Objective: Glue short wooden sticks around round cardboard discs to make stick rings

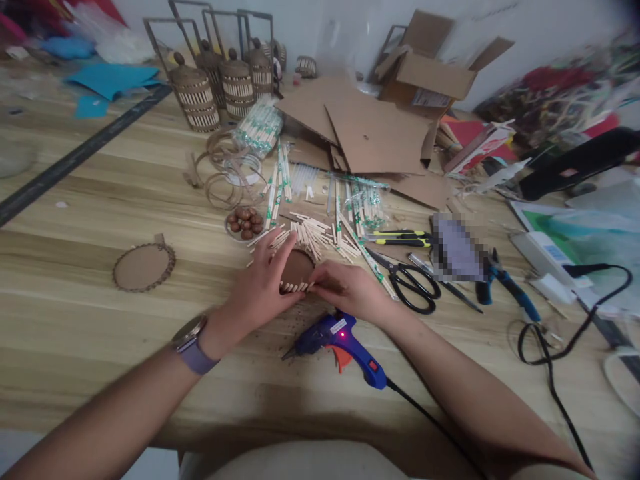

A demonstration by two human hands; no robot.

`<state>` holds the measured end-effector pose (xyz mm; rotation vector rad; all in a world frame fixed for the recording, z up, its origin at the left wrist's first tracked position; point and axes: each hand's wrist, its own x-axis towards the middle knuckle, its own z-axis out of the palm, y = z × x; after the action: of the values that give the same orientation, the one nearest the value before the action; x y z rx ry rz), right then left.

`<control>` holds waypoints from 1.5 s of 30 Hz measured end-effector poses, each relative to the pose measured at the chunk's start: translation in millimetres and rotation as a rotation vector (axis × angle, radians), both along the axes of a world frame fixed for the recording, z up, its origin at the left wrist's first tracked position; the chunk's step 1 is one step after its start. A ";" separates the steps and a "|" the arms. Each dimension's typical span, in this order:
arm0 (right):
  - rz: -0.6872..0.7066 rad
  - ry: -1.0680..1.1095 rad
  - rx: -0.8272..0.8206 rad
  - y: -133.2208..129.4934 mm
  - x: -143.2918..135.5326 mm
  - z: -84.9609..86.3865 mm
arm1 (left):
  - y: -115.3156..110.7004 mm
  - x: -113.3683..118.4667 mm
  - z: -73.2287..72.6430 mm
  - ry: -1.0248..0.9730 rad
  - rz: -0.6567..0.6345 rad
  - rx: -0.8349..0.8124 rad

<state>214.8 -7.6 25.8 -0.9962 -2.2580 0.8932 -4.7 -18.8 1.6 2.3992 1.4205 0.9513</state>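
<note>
A round brown cardboard base point(297, 268) lies on the table between my hands, with a row of short pale wooden sticks point(296, 287) along its near rim. My left hand point(260, 283) grips the base's left side, thumb at the near edge and fingers over the far side. With thumb and finger pinched at the right end of that row, my right hand point(350, 288) holds a short stick, mostly hidden by the fingertips. Just nearer to me lies a blue hot glue gun point(333, 337), its red light lit. Loose cut sticks point(313, 233) are heaped beyond the base.
A cardboard disc with a braided rim point(144, 267) lies at left. A bowl of brown beads point(245, 223) stands behind my left hand. Scissors point(413, 283), a utility knife point(403, 235) and pliers point(510, 287) lie at right. Finished lantern-like pieces point(195, 97), cardboard sheets point(380, 133) and a box point(430, 77) are behind.
</note>
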 end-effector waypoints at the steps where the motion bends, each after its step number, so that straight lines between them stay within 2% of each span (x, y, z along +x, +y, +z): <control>1: 0.004 -0.008 0.010 0.2 -0.3 -0.1 | -0.2 0.2 0.0 0.001 0.002 0.000; 21: 0.112 -0.115 0.120 2.8 -3.1 5.4 | 0.1 -1.3 1.8 -0.008 -0.046 -0.010; 29: 0.078 -0.111 0.023 0.7 -6.4 7.6 | 0.1 -2.8 -1.4 -0.020 -0.039 -0.032; 33: -0.010 -0.106 0.041 -1.7 2.4 22.7 | 0.5 -5.3 -3.6 -0.030 -0.055 -0.037; 36: -0.143 -0.174 0.089 -15.4 18.7 44.2 | -0.1 -7.1 -3.2 -0.035 -0.077 -0.028; 38: -0.154 -0.303 0.000 -32.3 29.1 57.0 | -0.9 -7.0 -1.9 -0.028 -0.082 -0.014; 40: -0.105 -0.460 -0.147 -52.5 34.8 62.6 | -1.8 -5.3 -0.4 -0.022 -0.059 -0.001; 42: -0.089 -0.572 -0.249 -71.3 34.7 58.4 | -2.6 -2.3 0.7 -0.020 -0.010 0.008; 45: -0.182 -0.589 -0.284 -88.5 29.7 40.0 | -3.4 2.4 1.7 -0.011 0.052 0.014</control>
<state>244.5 -96.1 65.8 -1.7538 -2.4824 0.9467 -2.3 -22.2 3.3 2.3741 1.4834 0.9891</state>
